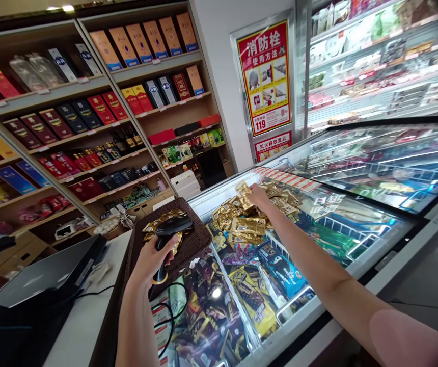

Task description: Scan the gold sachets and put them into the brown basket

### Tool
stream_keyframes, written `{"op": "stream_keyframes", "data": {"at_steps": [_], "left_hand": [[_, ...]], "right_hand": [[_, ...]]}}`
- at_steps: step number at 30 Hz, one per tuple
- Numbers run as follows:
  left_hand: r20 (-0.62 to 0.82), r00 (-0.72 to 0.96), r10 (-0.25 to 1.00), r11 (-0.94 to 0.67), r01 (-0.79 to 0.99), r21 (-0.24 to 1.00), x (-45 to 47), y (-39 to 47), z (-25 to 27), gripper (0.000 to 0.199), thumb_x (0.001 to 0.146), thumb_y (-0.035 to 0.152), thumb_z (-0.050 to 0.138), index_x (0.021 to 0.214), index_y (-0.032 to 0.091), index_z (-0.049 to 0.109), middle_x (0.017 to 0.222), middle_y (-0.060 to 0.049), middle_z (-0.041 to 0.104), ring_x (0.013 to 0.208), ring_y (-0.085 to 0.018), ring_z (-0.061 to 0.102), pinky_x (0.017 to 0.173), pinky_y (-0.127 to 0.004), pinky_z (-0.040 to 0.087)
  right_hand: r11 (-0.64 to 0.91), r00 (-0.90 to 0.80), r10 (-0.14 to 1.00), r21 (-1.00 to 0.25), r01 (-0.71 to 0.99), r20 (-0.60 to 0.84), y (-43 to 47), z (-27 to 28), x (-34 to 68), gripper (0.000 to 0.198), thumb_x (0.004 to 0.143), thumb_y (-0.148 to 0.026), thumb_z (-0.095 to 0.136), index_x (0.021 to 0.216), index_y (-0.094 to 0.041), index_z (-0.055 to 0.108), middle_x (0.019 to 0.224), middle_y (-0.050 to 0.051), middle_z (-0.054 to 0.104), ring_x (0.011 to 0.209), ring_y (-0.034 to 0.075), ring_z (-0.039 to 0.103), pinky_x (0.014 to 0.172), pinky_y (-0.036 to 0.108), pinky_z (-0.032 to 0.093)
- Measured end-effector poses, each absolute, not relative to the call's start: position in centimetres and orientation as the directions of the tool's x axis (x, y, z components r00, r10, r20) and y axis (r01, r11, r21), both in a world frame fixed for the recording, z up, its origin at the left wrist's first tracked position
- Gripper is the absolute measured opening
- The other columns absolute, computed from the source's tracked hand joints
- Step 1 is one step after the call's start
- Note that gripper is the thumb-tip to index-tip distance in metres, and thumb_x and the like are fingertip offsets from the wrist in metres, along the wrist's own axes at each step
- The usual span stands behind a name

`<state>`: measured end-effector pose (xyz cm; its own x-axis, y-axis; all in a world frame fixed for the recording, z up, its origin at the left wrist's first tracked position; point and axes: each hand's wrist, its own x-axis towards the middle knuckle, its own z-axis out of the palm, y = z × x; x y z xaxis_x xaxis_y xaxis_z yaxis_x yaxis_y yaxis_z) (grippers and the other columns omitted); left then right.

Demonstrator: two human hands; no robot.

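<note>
Gold foil packets, too overlapped to count, make one heap (pixel 247 228) on the chest freezer (pixel 433 232); a second, smaller batch (pixel 161 220) lies in one brown woven basket (pixel 200 238), likewise uncountable. Two bare hands are at work; the right hand (pixel 259 196) pinches a gold packet (pixel 244 194) by its right-hand side, thumb and fingers closed on it; whether that is one packet or two together I cannot tell. The held packet stands tilted upward just left of the knuckles, above the back part of the heap, with more packets to both sides of it; the heap's front packets lie nearer the wearer than the grip.

One black scanner (pixel 175 224) is in the left hand (pixel 160 255), its fingers wrapped round the handle; its head is over the basket, partly covering the packets there; whether it touches them is unclear. One black cable (pixel 172 320) loops below that wrist; one yellow pack (pixel 259 303) and one blue pack (pixel 282 267) show in the freezer, nearer the wearer than the heap. Beyond, six orange boxes (pixel 140 43) stand along the right-hand shelf unit's top row; two red signs (pixel 265 76) hang on the wall.
</note>
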<state>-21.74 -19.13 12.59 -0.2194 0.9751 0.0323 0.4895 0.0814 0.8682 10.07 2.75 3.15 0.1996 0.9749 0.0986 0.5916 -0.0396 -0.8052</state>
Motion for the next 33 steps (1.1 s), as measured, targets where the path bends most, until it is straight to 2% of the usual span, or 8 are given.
{"op": "stream_keyframes", "data": {"at_steps": [5,8,12,19,24,28,31,33], "left_hand": [[0.045,-0.230,0.972,0.074,0.486,0.871,-22.5,-18.9,12.3,0.052,0.064,0.062,0.077,0.083,0.017,0.058,0.054,0.002,0.058,0.048,-0.011,0.048,0.048,-0.022,0.037],[0.050,-0.234,0.971,0.070,0.476,0.877,-22.7,-18.7,12.2,0.051,0.062,0.059,0.079,0.082,0.017,0.058,0.053,0.003,0.057,0.048,-0.011,0.048,0.049,-0.022,0.037],[0.040,-0.233,0.972,0.086,0.505,0.859,-22.9,-18.7,12.2,0.049,0.062,0.059,0.079,0.080,0.018,0.058,0.053,0.002,0.058,0.049,-0.013,0.049,0.049,-0.023,0.037],[0.026,-0.275,0.961,0.127,0.522,0.843,-23.1,-19.0,12.7,0.050,0.063,0.062,0.077,0.080,0.018,0.059,0.053,0.001,0.058,0.050,-0.014,0.052,0.049,-0.025,0.037],[0.041,-0.316,0.948,0.130,0.501,0.856,-24.1,-19.8,12.9,0.055,0.062,0.067,0.075,0.080,0.018,0.059,0.054,0.000,0.059,0.049,-0.014,0.051,0.049,-0.025,0.035],[0.015,-0.413,0.911,0.207,0.488,0.848,-25.8,-20.6,13.2,0.059,0.061,0.071,0.074,0.083,0.017,0.061,0.056,-0.001,0.061,0.052,-0.016,0.053,0.051,-0.025,0.037],[0.020,-0.485,0.874,0.231,0.453,0.861,-27.2,-21.3,13.3,0.059,0.062,0.070,0.074,0.084,0.017,0.061,0.056,-0.001,0.061,0.053,-0.016,0.053,0.052,-0.026,0.039],[0.045,-0.523,0.851,0.214,0.424,0.880,-28.0,-21.7,13.2,0.060,0.061,0.070,0.075,0.085,0.017,0.060,0.057,-0.001,0.061,0.054,-0.016,0.054,0.052,-0.026,0.040]], "right_hand": [[-0.240,0.492,0.866,-0.792,0.561,0.085,4.8,1.0,16.2,0.037,0.087,-0.014,0.055,0.123,-0.006,0.056,0.115,0.021,0.064,0.112,0.031,0.061,0.089,0.034,0.046],[-0.260,0.571,0.812,-0.799,0.542,0.123,5.2,-0.6,17.5,0.044,0.083,-0.011,0.054,0.125,-0.002,0.053,0.120,0.025,0.060,0.120,0.034,0.055,0.094,0.038,0.045],[-0.255,0.582,0.794,-0.772,0.583,0.177,5.7,-2.0,17.7,0.043,0.082,-0.012,0.053,0.123,-0.001,0.056,0.120,0.027,0.058,0.126,0.038,0.046,0.099,0.043,0.041],[-0.192,0.442,0.873,-0.687,0.701,0.208,6.0,-3.1,17.1,0.051,0.080,-0.011,0.050,0.131,-0.005,0.055,0.124,0.021,0.061,0.123,0.032,0.050,0.101,0.041,0.037],[-0.200,0.463,0.841,-0.633,0.748,0.281,4.3,-1.3,15.5,0.046,0.081,-0.013,0.056,0.126,-0.006,0.057,0.131,0.023,0.056,0.127,0.035,0.043,0.098,0.043,0.037],[0.030,0.285,0.865,-0.609,0.792,0.413,2.0,2.0,9.9,0.040,0.086,-0.014,0.052,0.127,-0.011,0.057,0.132,0.020,0.054,0.127,0.034,0.040,0.102,0.047,0.034],[0.331,-0.091,0.920,-0.632,0.701,0.382,-0.8,3.9,2.2,0.032,0.090,-0.013,0.049,0.121,-0.011,0.059,0.132,0.021,0.053,0.124,0.032,0.044,0.104,0.047,0.032],[0.457,-0.294,0.889,-0.637,0.620,0.352,-3.1,4.5,-3.7,0.019,0.089,-0.016,0.057,0.106,-0.016,0.066,0.122,0.014,0.061,0.114,0.028,0.054,0.100,0.040,0.040]]}}
